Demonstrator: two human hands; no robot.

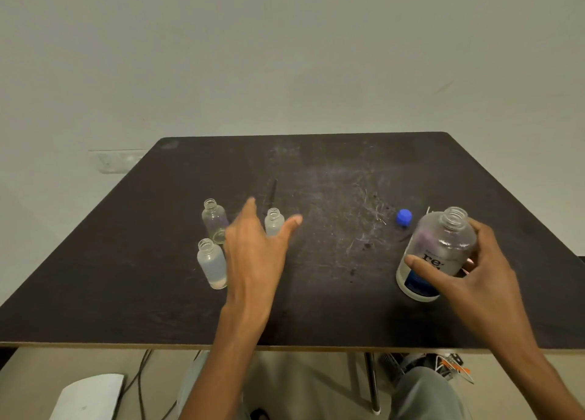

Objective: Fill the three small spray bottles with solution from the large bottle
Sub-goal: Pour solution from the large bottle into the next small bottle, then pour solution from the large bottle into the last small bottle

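Observation:
Three small clear bottles stand uncapped on the left of the dark table (pixel 316 318): a far-left one (pixel 214 220), a near one (pixel 212 264) and a third (pixel 274 221) partly hidden behind my left hand (pixel 256 245). That hand hovers open with spread fingers between them, gripping nothing. On the right stands the large bottle (pixel 438 251), uncapped, with a white and blue label. My right hand (pixel 474 267) curls round its side, thumb across the label. Its blue cap (pixel 404 217) lies on the table just behind it.
A thin dark stick (pixel 273 191) lies on the table beyond the small bottles. The table's front edge runs near my body; cables and a white object (pixel 91 397) lie on the floor below. A pale wall stands behind the table.

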